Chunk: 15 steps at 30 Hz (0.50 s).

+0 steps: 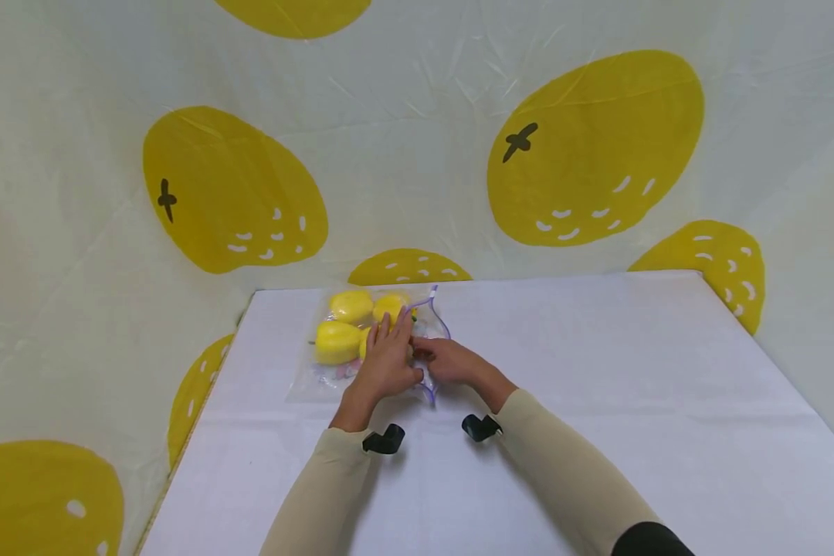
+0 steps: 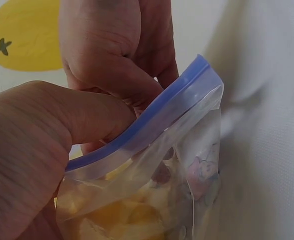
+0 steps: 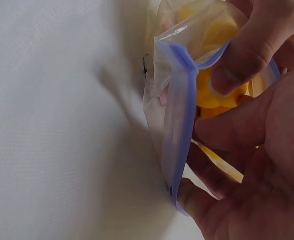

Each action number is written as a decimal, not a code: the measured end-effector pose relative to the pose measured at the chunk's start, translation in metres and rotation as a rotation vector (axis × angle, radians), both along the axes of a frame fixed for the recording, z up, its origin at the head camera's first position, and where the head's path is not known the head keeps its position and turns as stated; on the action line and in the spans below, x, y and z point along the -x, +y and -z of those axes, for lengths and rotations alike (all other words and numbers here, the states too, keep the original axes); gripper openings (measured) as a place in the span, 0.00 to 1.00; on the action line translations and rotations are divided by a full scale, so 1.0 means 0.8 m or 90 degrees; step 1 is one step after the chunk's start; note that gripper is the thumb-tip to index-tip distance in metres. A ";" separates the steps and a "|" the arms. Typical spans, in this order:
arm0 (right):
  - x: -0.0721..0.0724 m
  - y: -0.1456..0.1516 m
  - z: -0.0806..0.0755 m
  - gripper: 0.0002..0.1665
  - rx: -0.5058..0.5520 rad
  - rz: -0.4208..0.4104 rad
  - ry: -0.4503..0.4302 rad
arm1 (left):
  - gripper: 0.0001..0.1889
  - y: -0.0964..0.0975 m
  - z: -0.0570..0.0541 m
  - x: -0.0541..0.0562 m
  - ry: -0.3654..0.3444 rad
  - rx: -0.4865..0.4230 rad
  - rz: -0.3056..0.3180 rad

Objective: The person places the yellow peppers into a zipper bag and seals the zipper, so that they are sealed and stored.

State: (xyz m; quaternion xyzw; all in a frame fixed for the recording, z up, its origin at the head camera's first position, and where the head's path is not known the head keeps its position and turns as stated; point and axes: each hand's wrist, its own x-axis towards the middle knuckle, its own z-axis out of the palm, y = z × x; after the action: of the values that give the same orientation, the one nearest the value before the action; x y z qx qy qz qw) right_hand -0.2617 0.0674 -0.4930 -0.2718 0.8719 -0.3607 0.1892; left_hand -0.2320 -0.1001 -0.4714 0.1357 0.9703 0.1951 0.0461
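A clear zip bag (image 1: 309, 386) with a purple-blue zip strip lies at the table's far left, its mouth facing right. Several yellow bell peppers (image 1: 337, 344) show through the film. Across the bag is my left hand (image 1: 387, 367), fingers over the upper film. Its thumb (image 2: 99, 115) hooks over the strip into the mouth, holding the bag. My right hand (image 1: 452, 361) reaches in from the right. Its fingertips (image 3: 199, 195) touch the strip (image 3: 179, 125) at the opening, spread apart, with yellow pepper (image 3: 212, 95) visible just beyond. Part of that hand is hidden behind the strip in the left wrist view.
The bag rests on a white-covered table (image 1: 598, 371). Behind and left of it hangs a pale curtain (image 1: 417, 154) printed with big yellow fruit. Dark wrist cameras (image 1: 384, 439) sit at both beige cuffs. A pink print (image 2: 202, 175) marks the bag's film.
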 end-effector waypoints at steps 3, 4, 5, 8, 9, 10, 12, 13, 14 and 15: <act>0.000 -0.002 -0.001 0.42 -0.007 -0.009 0.007 | 0.57 0.000 0.000 0.000 -0.003 -0.002 0.002; -0.001 -0.003 -0.001 0.42 -0.012 -0.011 0.010 | 0.56 0.000 0.001 0.000 -0.003 -0.004 0.003; -0.001 -0.003 -0.002 0.41 -0.016 -0.010 0.006 | 0.56 0.000 0.001 0.000 -0.004 -0.005 0.003; -0.002 -0.005 -0.005 0.38 -0.027 -0.005 -0.003 | 0.56 0.001 0.000 0.000 -0.007 -0.010 0.006; -0.002 -0.005 -0.005 0.37 -0.030 -0.004 -0.004 | 0.56 0.001 0.000 0.000 -0.008 -0.013 0.006; -0.003 -0.005 -0.005 0.37 -0.032 -0.004 -0.004 | 0.55 0.002 0.000 0.000 -0.008 -0.015 0.007; -0.003 -0.005 -0.005 0.36 -0.035 0.000 -0.010 | 0.56 0.003 0.000 0.000 -0.013 -0.014 0.005; -0.003 -0.005 -0.004 0.36 -0.038 0.001 -0.011 | 0.56 0.004 0.000 0.000 -0.014 -0.013 0.005; -0.003 -0.006 -0.004 0.36 -0.040 0.003 -0.015 | 0.56 0.004 0.000 0.000 -0.016 -0.012 0.004; -0.003 -0.006 -0.003 0.35 -0.042 0.004 -0.015 | 0.56 0.005 0.000 0.000 -0.017 -0.011 0.003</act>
State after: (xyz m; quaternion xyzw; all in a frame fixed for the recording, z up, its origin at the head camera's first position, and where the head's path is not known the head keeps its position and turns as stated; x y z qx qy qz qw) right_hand -0.2591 0.0629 -0.4904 -0.2586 0.8818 -0.3356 0.2069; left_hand -0.2317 -0.0961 -0.4711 0.1361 0.9675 0.2051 0.0582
